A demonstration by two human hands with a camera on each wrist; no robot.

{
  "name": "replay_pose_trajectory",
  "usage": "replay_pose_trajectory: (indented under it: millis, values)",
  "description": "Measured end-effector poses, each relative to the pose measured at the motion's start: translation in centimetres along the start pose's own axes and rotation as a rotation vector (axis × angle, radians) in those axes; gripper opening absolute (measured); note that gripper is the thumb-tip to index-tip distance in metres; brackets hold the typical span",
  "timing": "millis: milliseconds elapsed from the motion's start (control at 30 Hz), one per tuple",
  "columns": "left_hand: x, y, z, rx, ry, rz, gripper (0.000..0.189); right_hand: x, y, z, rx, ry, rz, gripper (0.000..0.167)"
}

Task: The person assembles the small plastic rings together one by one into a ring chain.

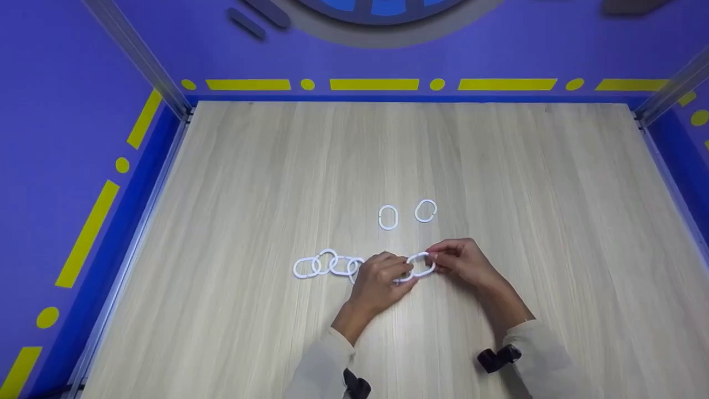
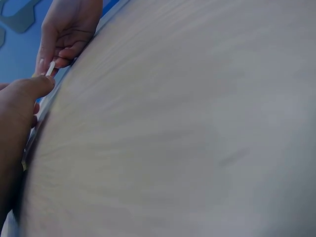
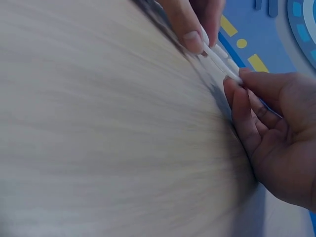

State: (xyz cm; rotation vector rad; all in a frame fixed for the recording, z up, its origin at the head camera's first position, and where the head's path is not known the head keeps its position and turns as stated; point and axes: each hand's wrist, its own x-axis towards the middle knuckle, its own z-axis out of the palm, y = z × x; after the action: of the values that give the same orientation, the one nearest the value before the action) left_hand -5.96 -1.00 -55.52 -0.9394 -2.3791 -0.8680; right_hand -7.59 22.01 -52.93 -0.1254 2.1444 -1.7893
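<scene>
A chain of white oval plastic links [image 1: 305, 268] runs across the table from the left and passes under my left hand [image 1: 382, 280], which hides its middle. My left fingers and thumb pinch a link near the chain's right end. Beyond them, the end link [image 1: 416, 275] hooks through that one, and my right hand [image 1: 462, 263] pinches its right side between thumb and fingertips. In the right wrist view the white link [image 3: 224, 64] spans the gap between both hands, seen edge-on. Two loose links, one upright oval [image 1: 388, 218] and one tilted [image 1: 426, 211], lie beyond the hands.
The wood-grain table [image 1: 266, 166] has a blue-purple panel [image 1: 376, 61] with yellow marks along its back. Similar panels stand at the left and right, with metal posts at the back corners. Black wrist straps [image 1: 498, 358] sit on both light sleeves.
</scene>
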Motion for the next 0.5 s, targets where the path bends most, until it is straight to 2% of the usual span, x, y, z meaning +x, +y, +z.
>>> replay_pose_trajectory:
  millis: [67,133,233,300,400,500]
  values:
    - [-0.2,-0.1,-0.2,-0.007,-0.009,-0.002,0.016,0.1,0.0,-0.1,-0.021,0.033,-0.006,0.024]
    - [-0.3,-0.3,-0.4,-0.016,-0.014,-0.008,0.016,0.4,-0.1,-0.2,-0.098,0.089,-0.041,0.02]
    - [-0.6,-0.6,-0.7,-0.025,-0.016,-0.018,0.018,1.1,-0.3,-0.2,-0.307,0.179,-0.149,0.014]
    - [-0.7,-0.7,-0.8,-0.02,-0.017,-0.018,0.018,1.8,-0.6,-0.2,-0.469,0.205,-0.241,0.012]
    - [-0.7,-0.8,-0.9,-0.008,-0.013,-0.012,0.019,2.9,-1.2,0.1,-0.677,0.157,-0.363,0.014]
    - [-0.7,-0.8,-1.0,0.002,-0.013,-0.013,0.018,4.0,-1.8,0.3,-0.855,0.081,-0.427,0.019]
